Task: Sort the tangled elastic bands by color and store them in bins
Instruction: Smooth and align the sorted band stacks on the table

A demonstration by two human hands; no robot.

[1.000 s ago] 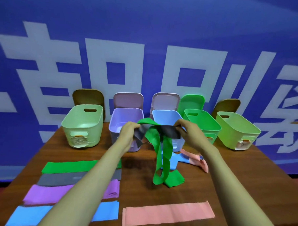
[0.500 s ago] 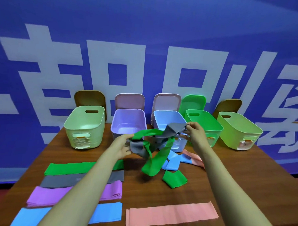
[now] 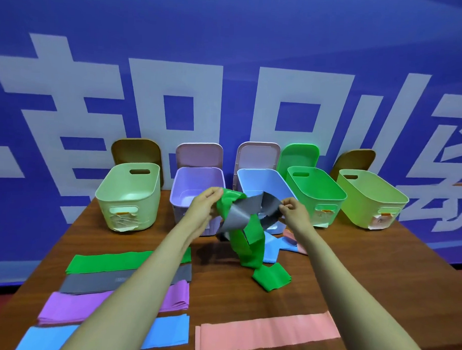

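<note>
Two pinches: left hand (image 3: 204,210) on green band (image 3: 250,245), right hand (image 3: 293,216) on grey band (image 3: 249,214).

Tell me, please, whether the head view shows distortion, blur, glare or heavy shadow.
Head view: wide-angle bowing curves the table edges and wall lettering; light is soft, with a faint shadow beneath the green band; left hand, right hand and grey band are sharp; no strong glare.

Our left arm (image 3: 146,277) hides parts of four flat bands (image 3: 96,261). We cannot read the small bin labels (image 3: 122,220).
</note>
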